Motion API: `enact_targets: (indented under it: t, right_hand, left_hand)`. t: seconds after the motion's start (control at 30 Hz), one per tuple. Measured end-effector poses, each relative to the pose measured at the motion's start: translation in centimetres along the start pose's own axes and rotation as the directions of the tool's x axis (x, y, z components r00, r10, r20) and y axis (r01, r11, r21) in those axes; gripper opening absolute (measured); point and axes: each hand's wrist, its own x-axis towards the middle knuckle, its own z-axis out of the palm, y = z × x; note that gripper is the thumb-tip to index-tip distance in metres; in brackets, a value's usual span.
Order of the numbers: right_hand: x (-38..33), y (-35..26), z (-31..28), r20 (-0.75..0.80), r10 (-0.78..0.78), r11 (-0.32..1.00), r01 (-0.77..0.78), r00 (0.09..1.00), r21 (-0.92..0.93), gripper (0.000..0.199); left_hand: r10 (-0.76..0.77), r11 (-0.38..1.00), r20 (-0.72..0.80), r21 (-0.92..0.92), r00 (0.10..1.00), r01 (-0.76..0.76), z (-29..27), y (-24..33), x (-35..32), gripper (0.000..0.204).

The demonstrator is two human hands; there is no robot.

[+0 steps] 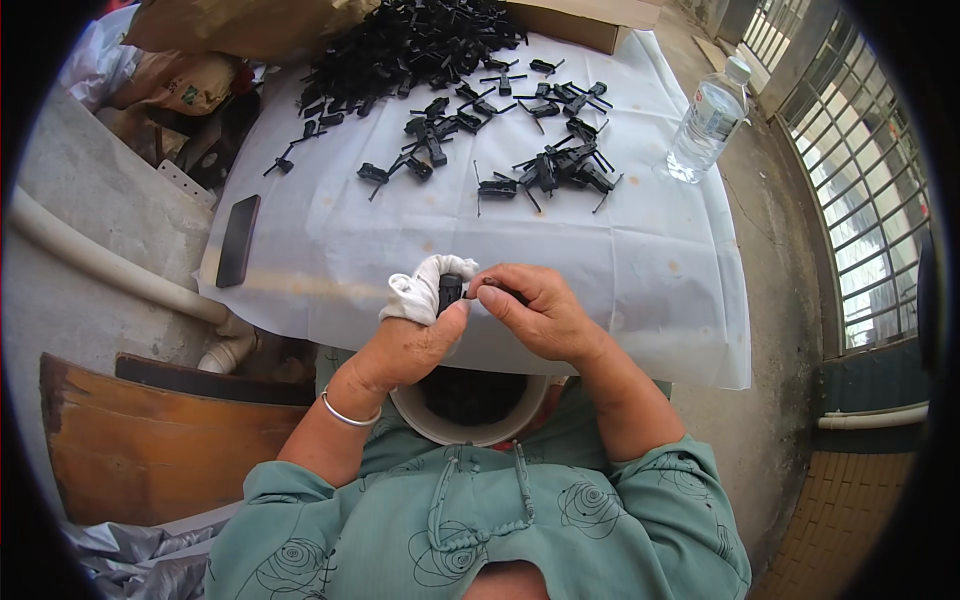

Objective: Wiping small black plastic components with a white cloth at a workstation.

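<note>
Over the table's near edge, my left hand is closed around a small black plastic part. White cloth wraps the fingers of that hand. Close against the part, my right hand pinches thumb and forefinger together; a bit of something dark shows at its fingers, too small to name. Beyond both hands, loose black plastic parts with thin projecting arms lie scattered on the white-covered table. Below my hands, between my knees, stands a pale bucket with dark contents I cannot make out.
A large heap of black parts covers the table's far side, beside a cardboard box. A clear bottle stands at the right edge. A dark phone lies at the left edge, near a wall pipe and a wooden board.
</note>
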Motion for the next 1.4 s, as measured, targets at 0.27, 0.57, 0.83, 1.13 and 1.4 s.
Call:
enact_targets:
  t: [0.27, 0.57, 0.83, 1.13, 1.4]
  right_hand:
    - [-0.3, -0.4, 0.8, -0.022, 0.170, 0.977, -0.171, 0.985, -0.125, 0.012]
    - [0.2, -0.6, 0.2, 0.115, 0.038, 0.969, -0.009, 0.993, -0.247, 0.019]
    - [-0.4, 0.7, 2.6, 0.014, -0.075, 0.942, 0.075, 0.997, -0.328, 0.018]
    - [-0.1, -1.0, 0.6, 0.195, 0.067, 0.982, -0.029, 0.979, -0.189, 0.018]
    - [-0.6, 0.6, 3.0, 0.008, -0.127, 0.927, 0.122, 0.992, -0.354, 0.019]
  left_hand:
    - [0.029, 0.998, 0.027, -0.049, 0.999, -0.027, 0.3, 0.0, -0.3, 0.032]
    - [0.150, 0.979, -0.097, 0.153, 0.984, -0.134, 0.8, -0.4, 0.3, 0.026]
    - [0.359, 0.849, -0.170, 0.469, 0.918, -0.245, 1.3, -2.1, -0.1, 0.025]
    - [0.106, 0.991, -0.064, 0.093, 0.992, -0.100, 1.3, -0.5, -0.7, 0.023]
    - [0.295, 0.898, -0.196, 0.390, 0.935, -0.202, 1.8, -1.1, -1.0, 0.024]
